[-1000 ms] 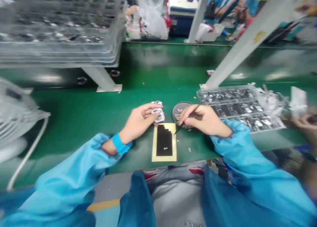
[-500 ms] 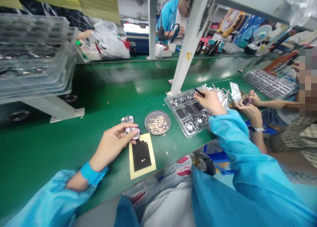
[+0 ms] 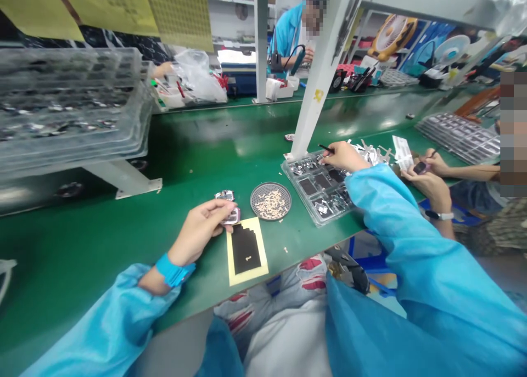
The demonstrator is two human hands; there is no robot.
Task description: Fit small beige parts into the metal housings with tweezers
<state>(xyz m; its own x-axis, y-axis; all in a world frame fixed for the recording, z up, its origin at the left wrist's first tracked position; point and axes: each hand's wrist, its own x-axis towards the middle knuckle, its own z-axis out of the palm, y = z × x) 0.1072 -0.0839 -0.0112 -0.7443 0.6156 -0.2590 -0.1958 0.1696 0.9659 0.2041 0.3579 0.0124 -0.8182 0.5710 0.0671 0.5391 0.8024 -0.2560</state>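
My left hand (image 3: pixel 201 228) is closed on a small silver part with a pink edge (image 3: pixel 231 217), held just above the green bench. A second part of the same kind (image 3: pixel 224 195) lies right behind it. Below them sits a yellow card with a black stepped sheet (image 3: pixel 246 250). My right hand (image 3: pixel 341 156) reaches out to the right and pinches black tweezers (image 3: pixel 325 147) over the far edge of a clear tray of small parts (image 3: pixel 319 187). A round mesh dish of tan bits (image 3: pixel 270 201) lies between my hands.
A white frame post (image 3: pixel 317 86) stands behind the tray. Stacked clear trays (image 3: pixel 69 111) rest on a stand at the left. To my right a co-worker's hands (image 3: pixel 426 179) hold a small object. Another person in blue works across the belt.
My right hand left the yellow card and swung right with the tweezers to the parts tray, then edged further back. My view turned right. The left hand kept its part.
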